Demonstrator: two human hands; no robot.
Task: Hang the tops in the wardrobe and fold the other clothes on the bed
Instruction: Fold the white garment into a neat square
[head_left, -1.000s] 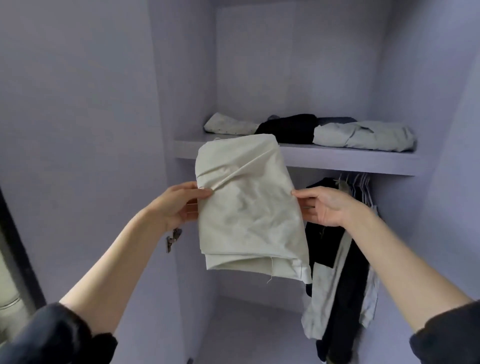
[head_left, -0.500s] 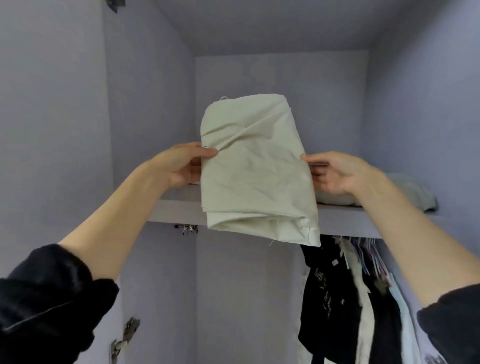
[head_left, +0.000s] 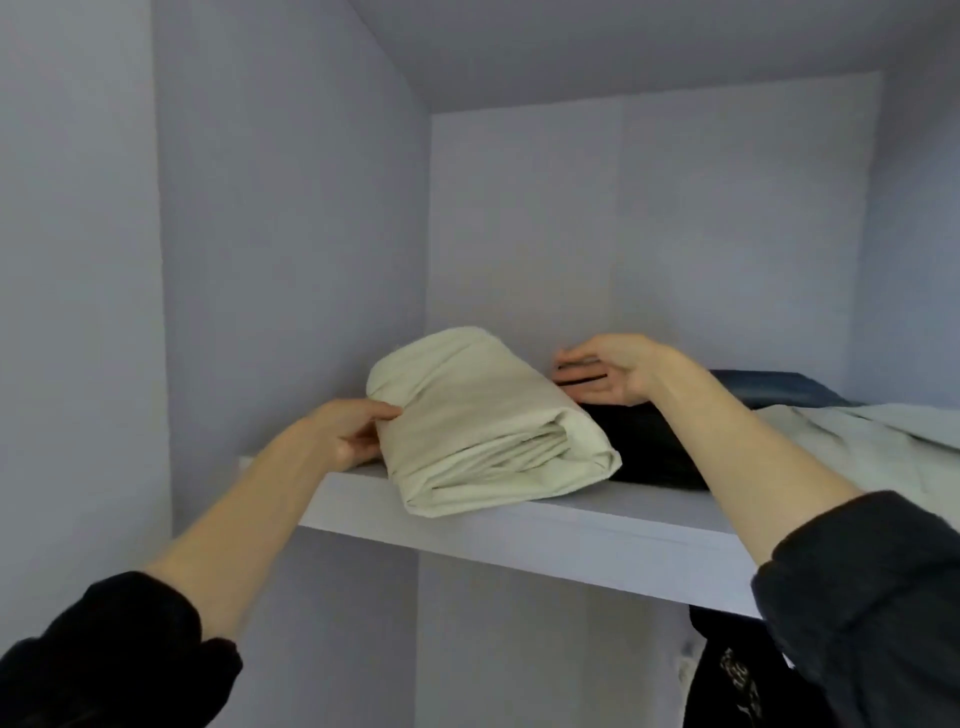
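A folded cream garment (head_left: 483, 431) (thick, softly creased, its layered edges facing the camera) lay on the wardrobe shelf (head_left: 597, 540), at its left end and slightly overhanging the front lip. The left hand (head_left: 348, 431) pinched its left side, thumb on top. The right hand (head_left: 608, 371) hovered just behind it, fingers straight, holding nothing. A folded black garment (head_left: 649, 447) touched its right side, with pale grey clothing (head_left: 883, 447) further right
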